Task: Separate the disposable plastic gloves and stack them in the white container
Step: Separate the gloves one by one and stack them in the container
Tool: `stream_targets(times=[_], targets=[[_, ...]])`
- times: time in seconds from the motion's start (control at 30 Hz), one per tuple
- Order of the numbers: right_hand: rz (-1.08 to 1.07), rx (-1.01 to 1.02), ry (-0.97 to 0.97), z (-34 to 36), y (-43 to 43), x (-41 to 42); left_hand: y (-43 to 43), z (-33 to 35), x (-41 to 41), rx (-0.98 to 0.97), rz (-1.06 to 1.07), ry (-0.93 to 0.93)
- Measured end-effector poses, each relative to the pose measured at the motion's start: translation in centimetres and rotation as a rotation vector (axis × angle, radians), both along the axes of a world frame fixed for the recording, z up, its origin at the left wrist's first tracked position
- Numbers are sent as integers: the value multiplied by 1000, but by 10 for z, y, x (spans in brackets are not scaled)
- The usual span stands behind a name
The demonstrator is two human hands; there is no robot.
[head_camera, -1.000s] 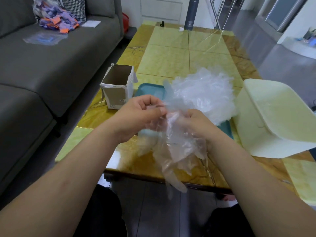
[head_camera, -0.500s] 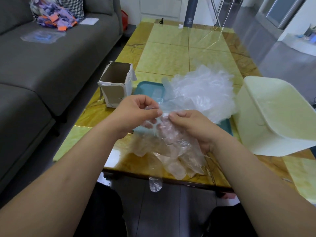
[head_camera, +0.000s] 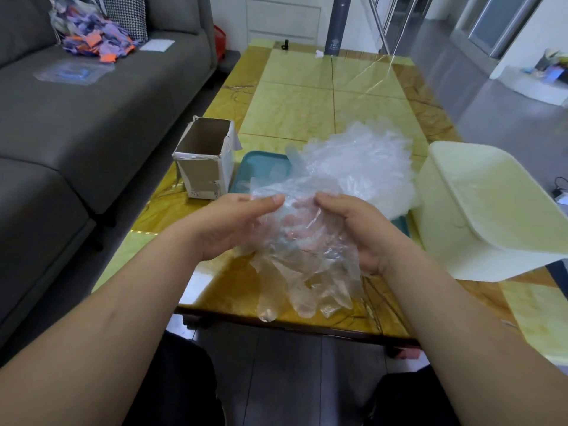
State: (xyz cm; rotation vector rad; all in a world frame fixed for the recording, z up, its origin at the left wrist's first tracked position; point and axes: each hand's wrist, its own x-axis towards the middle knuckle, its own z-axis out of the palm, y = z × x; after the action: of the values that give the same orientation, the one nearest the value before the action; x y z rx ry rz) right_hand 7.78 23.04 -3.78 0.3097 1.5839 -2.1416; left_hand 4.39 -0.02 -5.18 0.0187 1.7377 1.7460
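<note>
We've got both hands on a clump of clear disposable gloves (head_camera: 296, 265) over the near edge of the yellow marble-pattern table (head_camera: 307, 103). Left hand (head_camera: 233, 222): thumb pressed on top of the film, fingers curled under it, so it's pinching the clump's upper edge. Right hand (head_camera: 353, 232): same, thumb on top and fingers underneath, visible blurred through the plastic. The two thumbs sit close together but apart. Glove fingers hang down from the clump, tips near the table's front edge; we can't tell how many gloves are in it. The main pile of gloves (head_camera: 359, 161) sits just behind the hands, heaped on a teal tray (head_camera: 261, 167). The white container (head_camera: 455, 241) is just right of the pile and tray, open top up, near the right hand but not touching it; we can't tell whether any gloves are in it. An open cardboard box (head_camera: 206, 167) stands upright just left of the tray. A dark bottle (head_camera: 336, 29) stands at the far end of the table. Grey sofa (head_camera: 107, 118) on the left, with purple-orange scraps (head_camera: 92, 38) and a clear bag (head_camera: 72, 73) on the seat.
</note>
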Motion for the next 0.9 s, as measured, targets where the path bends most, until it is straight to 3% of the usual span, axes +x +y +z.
stream_targets(times=[0.13,0.33,0.4,0.77,0.9], targets=[[-60,18,34,0,1,0,5,1,2,73,-12,-6],[23,147,98,-6,7,-3,7,-2,0,77,171,154],[5,204,124,-9,7,-4,8,2,3,94,88,111],[-103,279,172,-6,12,-3,-22,0,-5,-125,-35,118],[-88,291,218,-2,11,0,-41,0,-8,-328,-166,107]])
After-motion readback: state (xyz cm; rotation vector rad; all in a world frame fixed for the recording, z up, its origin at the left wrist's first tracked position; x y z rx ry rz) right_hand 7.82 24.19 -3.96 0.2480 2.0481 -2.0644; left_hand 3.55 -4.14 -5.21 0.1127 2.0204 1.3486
